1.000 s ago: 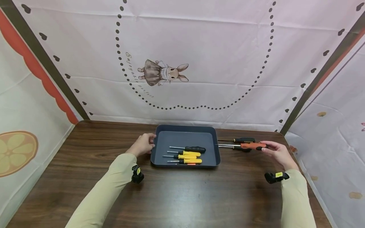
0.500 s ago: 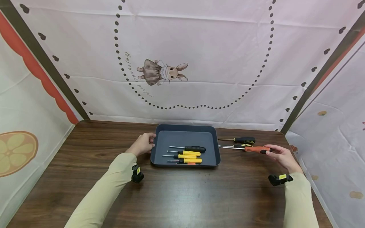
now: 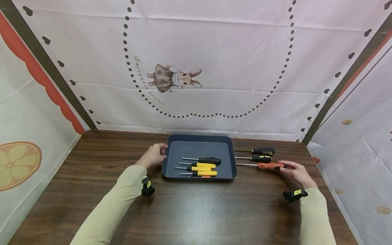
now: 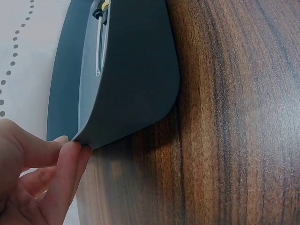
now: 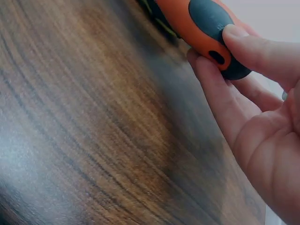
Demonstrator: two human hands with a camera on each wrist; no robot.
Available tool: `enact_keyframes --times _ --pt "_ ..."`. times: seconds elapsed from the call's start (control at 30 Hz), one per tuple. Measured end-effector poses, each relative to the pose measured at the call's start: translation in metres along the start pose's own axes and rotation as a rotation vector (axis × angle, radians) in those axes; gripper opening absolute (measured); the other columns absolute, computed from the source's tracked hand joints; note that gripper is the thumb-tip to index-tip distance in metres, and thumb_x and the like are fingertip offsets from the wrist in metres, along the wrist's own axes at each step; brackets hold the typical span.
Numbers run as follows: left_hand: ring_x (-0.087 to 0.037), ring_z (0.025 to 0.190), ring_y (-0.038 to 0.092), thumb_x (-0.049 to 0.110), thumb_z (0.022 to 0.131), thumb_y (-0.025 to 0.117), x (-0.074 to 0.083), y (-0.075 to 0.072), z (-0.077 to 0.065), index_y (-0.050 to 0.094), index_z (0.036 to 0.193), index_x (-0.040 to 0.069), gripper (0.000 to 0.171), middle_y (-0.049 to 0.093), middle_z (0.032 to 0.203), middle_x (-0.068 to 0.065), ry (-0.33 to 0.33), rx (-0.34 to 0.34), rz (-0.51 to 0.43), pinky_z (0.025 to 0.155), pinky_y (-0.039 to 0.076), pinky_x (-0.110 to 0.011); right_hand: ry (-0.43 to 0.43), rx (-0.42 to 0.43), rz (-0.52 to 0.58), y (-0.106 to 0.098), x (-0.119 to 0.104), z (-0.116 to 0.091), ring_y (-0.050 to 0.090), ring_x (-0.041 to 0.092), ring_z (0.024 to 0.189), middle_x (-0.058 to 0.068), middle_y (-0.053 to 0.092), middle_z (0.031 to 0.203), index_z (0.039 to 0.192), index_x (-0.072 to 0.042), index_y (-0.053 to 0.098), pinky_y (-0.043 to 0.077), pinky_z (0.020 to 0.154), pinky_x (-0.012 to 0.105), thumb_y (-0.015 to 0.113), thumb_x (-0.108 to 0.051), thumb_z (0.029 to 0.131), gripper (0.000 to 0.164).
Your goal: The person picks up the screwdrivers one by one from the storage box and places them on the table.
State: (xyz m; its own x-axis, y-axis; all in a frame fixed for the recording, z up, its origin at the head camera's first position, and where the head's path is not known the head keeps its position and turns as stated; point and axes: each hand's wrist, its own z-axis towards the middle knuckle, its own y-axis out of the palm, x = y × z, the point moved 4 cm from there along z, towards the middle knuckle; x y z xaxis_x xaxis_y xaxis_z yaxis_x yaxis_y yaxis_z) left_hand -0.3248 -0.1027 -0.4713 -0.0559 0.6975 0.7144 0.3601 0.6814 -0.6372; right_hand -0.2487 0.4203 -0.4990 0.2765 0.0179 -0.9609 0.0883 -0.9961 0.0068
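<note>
My left hand (image 3: 152, 156) pinches the left wall of a dark grey tray (image 3: 200, 137); thumb and fingers meet at its rim in the left wrist view. Inside the tray lie a black-handled screwdriver (image 3: 210, 160) and several yellow-handled screwdrivers (image 3: 207, 173). To the tray's right, my right hand (image 3: 297, 173) holds an orange-and-black screwdriver (image 3: 268, 166) by the end of its handle, the shaft pointing left toward the tray. The right wrist view shows the thumb on top of that handle (image 5: 206, 35) and fingers beneath it.
Beyond the orange screwdriver, two black-and-yellow screwdrivers (image 3: 262, 151) lie side by side on the brown wooden table (image 3: 196, 211), shafts toward the tray. A printed white cloth (image 3: 232, 68) hangs behind the table, with more cloth at both sides.
My right hand has brought the orange screwdriver nearer the table's front, from over the second black-and-yellow screwdriver to beside it. The left hand and tray have stayed put.
</note>
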Motion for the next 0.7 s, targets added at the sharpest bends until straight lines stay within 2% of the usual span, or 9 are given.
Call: enact_keyframes --times 0.07,0.17,0.33,0.47,0.57,0.7 --pt "-0.025 0.087 0.054 -0.008 0.083 0.053 0.000 0.000 0.000 0.043 0.129 -0.006 0.046 0.049 0.109 -0.023 -0.003 0.000 -0.002 0.059 0.054 -0.027 0.014 -0.004 0.004 0.000 0.002 0.000 0.060 0.002 0.086 -0.012 0.054 0.098 0.095 -0.028 0.070 0.050 0.079 0.018 0.060 -0.003 0.085 0.029" --pt "-0.025 0.088 0.054 -0.009 0.084 0.052 0.001 0.000 0.000 0.042 0.129 -0.007 0.046 0.048 0.110 -0.023 -0.007 -0.005 -0.007 0.060 0.055 -0.027 0.019 0.013 -0.016 0.000 0.003 0.000 0.059 0.002 0.087 -0.012 0.052 0.099 0.100 -0.024 0.069 0.050 0.080 0.019 0.061 -0.004 0.085 0.027" --pt "-0.025 0.089 0.053 -0.009 0.085 0.051 0.001 0.000 0.000 0.041 0.130 -0.007 0.046 0.048 0.110 -0.023 -0.011 -0.011 -0.016 0.062 0.055 -0.028 0.018 0.092 -0.202 -0.001 0.001 0.002 0.056 -0.001 0.083 -0.012 0.052 0.098 0.111 -0.009 0.065 0.050 0.076 0.017 0.065 -0.010 0.083 0.027" --pt "-0.025 0.088 0.053 -0.009 0.085 0.051 -0.001 0.000 0.000 0.041 0.130 -0.006 0.046 0.047 0.110 -0.023 -0.011 -0.007 -0.016 0.061 0.055 -0.028 0.016 0.139 -0.345 -0.001 0.000 0.006 0.054 -0.001 0.081 0.005 0.054 0.108 0.115 0.002 0.059 0.049 0.072 0.015 0.065 -0.012 0.083 0.035" --pt "-0.025 0.086 0.053 -0.008 0.085 0.051 -0.002 0.000 0.000 0.041 0.130 -0.006 0.046 0.047 0.110 -0.023 -0.012 -0.004 -0.016 0.061 0.055 -0.028 0.010 0.153 -0.426 0.000 0.000 0.009 0.052 -0.002 0.081 0.019 0.050 0.118 0.119 0.008 0.054 0.049 0.071 0.014 0.064 -0.011 0.084 0.041" --pt "-0.024 0.086 0.053 -0.008 0.086 0.051 -0.002 0.000 0.001 0.041 0.130 -0.006 0.046 0.047 0.110 -0.023 -0.008 -0.003 -0.010 0.061 0.054 -0.028 0.013 0.170 -0.524 0.002 0.000 0.011 0.051 0.006 0.089 0.026 0.048 0.123 0.120 0.008 0.052 0.047 0.074 0.017 0.062 -0.012 0.085 0.042"
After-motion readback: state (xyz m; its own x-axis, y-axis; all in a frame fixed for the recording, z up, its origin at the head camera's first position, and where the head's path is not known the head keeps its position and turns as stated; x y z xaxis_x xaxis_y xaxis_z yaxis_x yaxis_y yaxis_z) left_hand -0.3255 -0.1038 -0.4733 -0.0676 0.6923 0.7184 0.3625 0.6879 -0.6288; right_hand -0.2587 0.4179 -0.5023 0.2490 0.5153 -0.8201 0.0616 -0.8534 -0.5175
